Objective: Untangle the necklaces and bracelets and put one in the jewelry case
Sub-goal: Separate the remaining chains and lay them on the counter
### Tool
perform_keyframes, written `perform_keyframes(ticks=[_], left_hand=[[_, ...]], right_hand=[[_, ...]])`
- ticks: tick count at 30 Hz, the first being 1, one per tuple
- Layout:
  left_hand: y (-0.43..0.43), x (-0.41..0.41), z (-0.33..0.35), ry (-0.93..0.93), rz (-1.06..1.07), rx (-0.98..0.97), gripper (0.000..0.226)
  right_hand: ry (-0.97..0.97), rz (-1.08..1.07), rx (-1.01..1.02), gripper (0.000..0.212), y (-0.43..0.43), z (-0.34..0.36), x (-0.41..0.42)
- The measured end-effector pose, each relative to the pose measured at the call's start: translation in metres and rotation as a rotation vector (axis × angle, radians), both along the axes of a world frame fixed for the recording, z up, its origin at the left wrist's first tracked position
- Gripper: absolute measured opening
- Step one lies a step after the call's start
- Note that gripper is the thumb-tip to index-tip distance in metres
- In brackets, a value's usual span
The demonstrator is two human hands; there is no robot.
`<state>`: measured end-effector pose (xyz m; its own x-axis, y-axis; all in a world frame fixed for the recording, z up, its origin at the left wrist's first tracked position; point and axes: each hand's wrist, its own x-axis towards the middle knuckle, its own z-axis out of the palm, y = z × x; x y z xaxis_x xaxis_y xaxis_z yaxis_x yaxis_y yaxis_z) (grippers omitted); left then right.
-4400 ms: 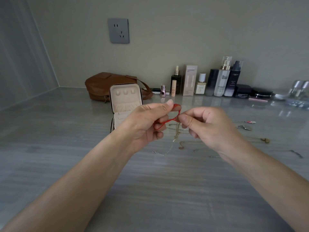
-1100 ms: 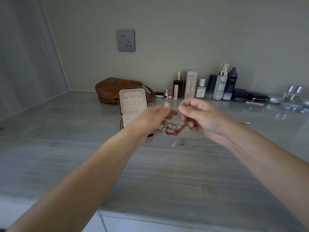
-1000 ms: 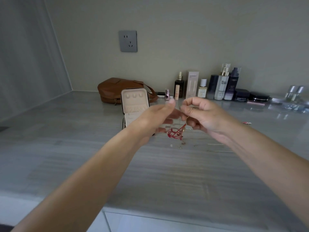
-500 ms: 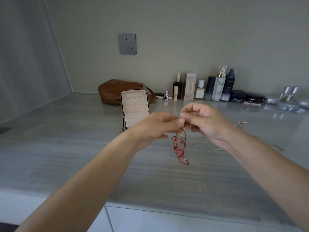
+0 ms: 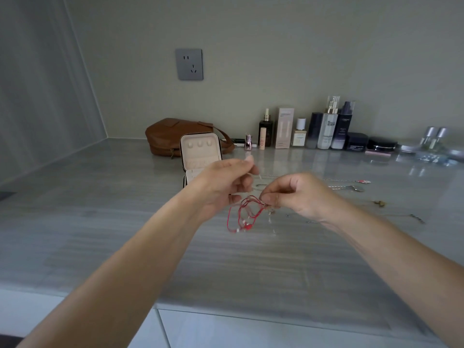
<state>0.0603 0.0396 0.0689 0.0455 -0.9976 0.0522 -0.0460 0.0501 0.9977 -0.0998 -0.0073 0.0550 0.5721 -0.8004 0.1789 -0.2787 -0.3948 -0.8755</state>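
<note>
The right hand pinched the tangled red cord bracelet between thumb and fingertips. Its loops hung just below and left of that pinch, above the grey stone counter. The left hand was just beside it and a little higher, thumb and forefinger tips pressed together; whether they gripped a fine strand was too blurred to tell. Directly behind the left hand stood the open, beige-lined zip jewelry case. Thin silver chains lay on the counter beyond the right hand.
</note>
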Motion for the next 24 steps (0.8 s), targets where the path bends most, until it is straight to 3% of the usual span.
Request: perform_keyframes(ticks=[4, 8, 13, 17, 24], left_hand=[[-0.001, 0.008, -0.01, -0.181, 0.026, -0.011, 0.026], [-0.002, 0.015, -0.017, -0.215, 0.013, 0.028, 0.031], [-0.002, 0.018, -0.012, 0.164, -0.107, 0.026, 0.029], [-0.003, 0.018, -0.012, 0.188, -0.131, 0.017, 0.027], [-0.005, 0.014, -0.014, 0.267, -0.102, -0.075, 0.019]], right_hand=[[-0.246, -0.046, 0.137, 0.015, -0.002, 0.012, -0.01], [-0.359, -0.027, 0.257, 0.007, -0.005, 0.018, -0.015], [-0.41, -0.014, 0.344, 0.004, -0.007, 0.016, -0.014], [-0.529, -0.007, 0.384, 0.016, -0.008, 0.02, -0.013], [-0.682, 0.112, 0.399, 0.006, 0.001, 0.038, -0.008]])
